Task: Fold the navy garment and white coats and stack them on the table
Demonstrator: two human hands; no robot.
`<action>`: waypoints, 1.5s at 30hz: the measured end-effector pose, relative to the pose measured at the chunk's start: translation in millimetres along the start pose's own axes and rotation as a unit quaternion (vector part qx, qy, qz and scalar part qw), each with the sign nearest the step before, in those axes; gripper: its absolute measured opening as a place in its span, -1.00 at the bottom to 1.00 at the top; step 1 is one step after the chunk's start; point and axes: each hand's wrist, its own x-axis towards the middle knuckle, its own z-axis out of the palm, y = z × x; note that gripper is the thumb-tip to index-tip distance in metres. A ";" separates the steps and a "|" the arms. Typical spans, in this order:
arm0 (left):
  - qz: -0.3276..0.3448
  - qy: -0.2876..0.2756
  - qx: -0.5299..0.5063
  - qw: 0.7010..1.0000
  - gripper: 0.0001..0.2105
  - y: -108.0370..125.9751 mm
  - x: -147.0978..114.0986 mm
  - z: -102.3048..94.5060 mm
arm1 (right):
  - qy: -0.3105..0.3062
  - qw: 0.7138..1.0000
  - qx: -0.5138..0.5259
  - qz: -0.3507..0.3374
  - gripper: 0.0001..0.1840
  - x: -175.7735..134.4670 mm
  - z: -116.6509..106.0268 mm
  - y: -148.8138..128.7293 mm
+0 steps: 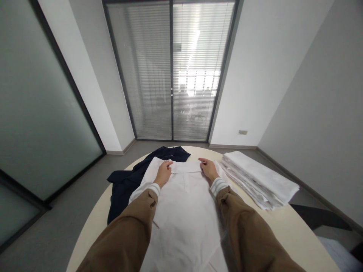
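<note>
A white shirt (pixel 184 215) lies spread lengthwise in front of me, with a pleat running down from a flat band at its far end. My left hand (pixel 163 173) is closed at the left end of that band, thumb and index finger together on the fabric. At the band's right end, my right hand (pixel 209 169) pinches the cloth in the same way, its index finger pointing inward. Both forearms, in brown sleeves, reach over the shirt's sides and hide parts of them. The exact grip under the fingers is hidden.
A dark navy garment (pixel 124 189) lies left of the shirt, partly under it. To the right is a stack of folded white cloth (pixel 261 177). All rest on a round cream table (pixel 300 234). Beyond stand glass doors with blinds (pixel 141 75).
</note>
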 end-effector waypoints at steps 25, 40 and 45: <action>-0.023 -0.031 0.107 0.994 -0.73 1.4 19.6 -7.5 | -0.106 0.959 -0.230 -0.124 -0.39 -63.5 18.2 -64.6; -0.039 -0.019 0.087 0.995 -0.75 -1.3 14.5 -12.5 | 0.060 0.989 -0.120 -0.067 -0.49 -49.4 14.7 -36.6; -0.059 -0.035 0.070 0.995 -0.77 -5.3 25.6 -11.1 | 0.071 0.991 -0.093 -0.069 -0.49 -49.0 13.2 -36.5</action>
